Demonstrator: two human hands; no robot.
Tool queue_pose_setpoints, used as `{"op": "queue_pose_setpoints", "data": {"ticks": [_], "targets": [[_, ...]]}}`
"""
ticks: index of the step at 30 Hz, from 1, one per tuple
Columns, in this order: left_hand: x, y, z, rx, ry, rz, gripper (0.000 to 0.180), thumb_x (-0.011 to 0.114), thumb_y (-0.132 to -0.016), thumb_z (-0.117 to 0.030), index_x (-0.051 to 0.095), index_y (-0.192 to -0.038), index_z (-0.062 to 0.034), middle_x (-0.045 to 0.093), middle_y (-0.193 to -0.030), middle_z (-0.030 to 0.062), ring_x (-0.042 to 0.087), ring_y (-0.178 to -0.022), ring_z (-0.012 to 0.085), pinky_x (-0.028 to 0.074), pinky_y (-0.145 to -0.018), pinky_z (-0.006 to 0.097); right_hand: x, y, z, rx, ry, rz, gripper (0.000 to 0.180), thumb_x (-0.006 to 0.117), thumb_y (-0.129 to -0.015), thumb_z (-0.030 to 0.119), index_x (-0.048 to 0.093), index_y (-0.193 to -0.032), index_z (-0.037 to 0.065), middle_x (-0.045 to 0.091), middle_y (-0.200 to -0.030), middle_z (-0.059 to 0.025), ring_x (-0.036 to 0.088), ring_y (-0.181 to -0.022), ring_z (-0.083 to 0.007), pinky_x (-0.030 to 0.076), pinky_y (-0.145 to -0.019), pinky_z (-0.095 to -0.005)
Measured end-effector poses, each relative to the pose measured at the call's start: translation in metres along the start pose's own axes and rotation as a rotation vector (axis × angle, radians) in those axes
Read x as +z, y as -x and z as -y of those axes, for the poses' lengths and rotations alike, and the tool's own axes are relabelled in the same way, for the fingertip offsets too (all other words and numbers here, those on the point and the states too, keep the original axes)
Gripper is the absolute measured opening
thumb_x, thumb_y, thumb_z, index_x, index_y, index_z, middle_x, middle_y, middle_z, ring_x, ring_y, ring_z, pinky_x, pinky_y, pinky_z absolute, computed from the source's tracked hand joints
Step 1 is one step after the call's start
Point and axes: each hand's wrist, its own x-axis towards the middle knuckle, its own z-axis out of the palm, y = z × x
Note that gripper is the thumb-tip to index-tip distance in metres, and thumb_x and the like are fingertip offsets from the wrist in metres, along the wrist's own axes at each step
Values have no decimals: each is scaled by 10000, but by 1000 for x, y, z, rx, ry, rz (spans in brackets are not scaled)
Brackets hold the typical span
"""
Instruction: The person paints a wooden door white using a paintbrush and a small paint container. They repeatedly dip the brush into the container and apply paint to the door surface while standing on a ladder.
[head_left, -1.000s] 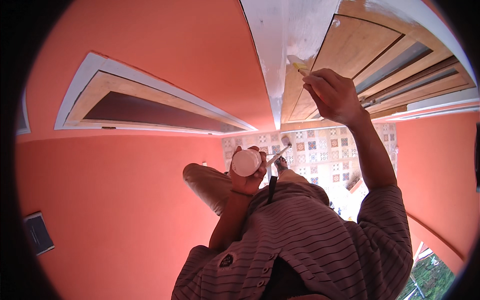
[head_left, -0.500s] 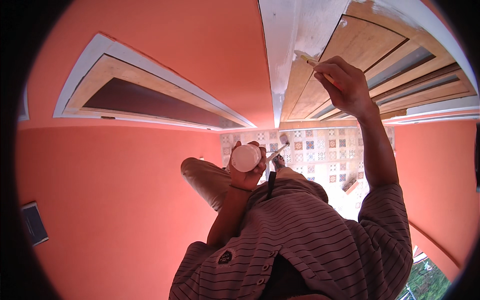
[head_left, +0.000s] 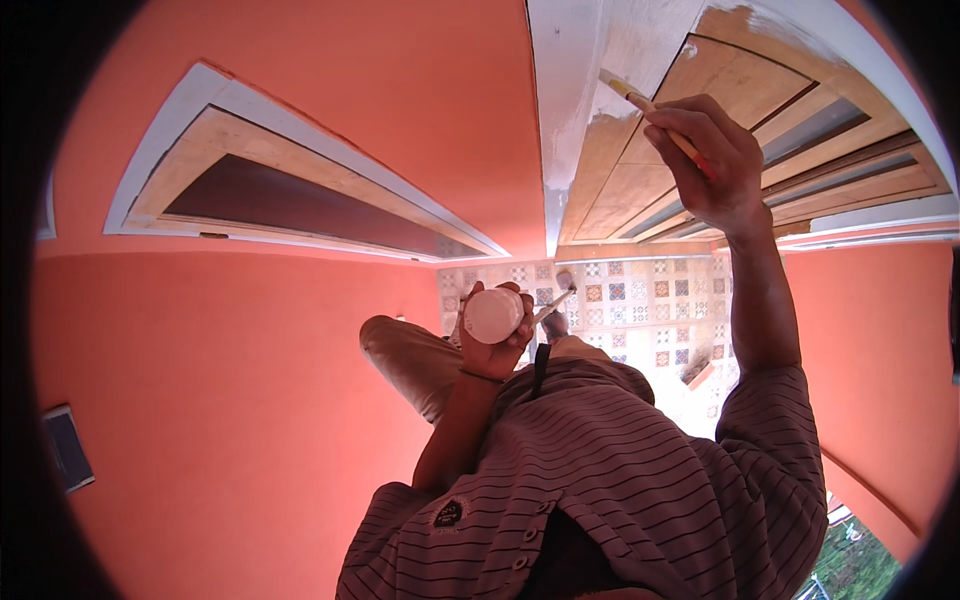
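Note:
My right hand [head_left: 712, 165] is closed around a paintbrush [head_left: 683, 148] with a yellow and red handle. The brush's bristles lie against the white-painted part of a wooden door [head_left: 735, 85], beside the white door frame [head_left: 565, 75]. Below the bristles the white paint ends in a ragged edge over bare wood. Down at waist height, my left hand [head_left: 490, 350] is wrapped round a round white container [head_left: 493, 316]. Beside that hand a pale stick [head_left: 552, 305] with a wider end slants over the floor; I cannot tell whether the hand holds it.
Coral-coloured walls [head_left: 220, 360] surround me. On the left is a white-framed wooden window or door [head_left: 200, 150] with a dark pane. Patterned tiles [head_left: 620, 300] cover the floor, where a brick-like block [head_left: 698, 375] lies. A dark rectangular plate [head_left: 68, 450] sits on the left wall.
My right hand has moved slightly right, and the brush tip has gone up along the door's white edge. More white shows there. My left hand and the container stay put.

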Motion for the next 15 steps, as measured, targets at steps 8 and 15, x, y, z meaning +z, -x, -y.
{"op": "queue_pose_setpoints", "data": {"ticks": [8, 15], "targets": [[-5, -4, -4, -33, -11, 71, 614, 418, -1105, -551, 618, -1311, -8, 624, -1116, 261, 617, -810, 310, 533, -609, 342, -18, -29, -32, 1, 114, -118, 222, 808, -891, -31, 766, -1103, 21, 773, -1042, -103, 752, -928, -180, 603, -771, -277], [-7, -1, -2, -9, 24, 36, 631, 414, -1102, -547, 622, -1262, 27, 639, -1087, 274, 644, -732, 322, 569, -628, 352, -20, -16, -6, -204, 379, -238, 347, 865, -799, -29, 787, -1120, 75, 750, -1039, -111, 769, -902, -218, 637, -695, -286]]}}
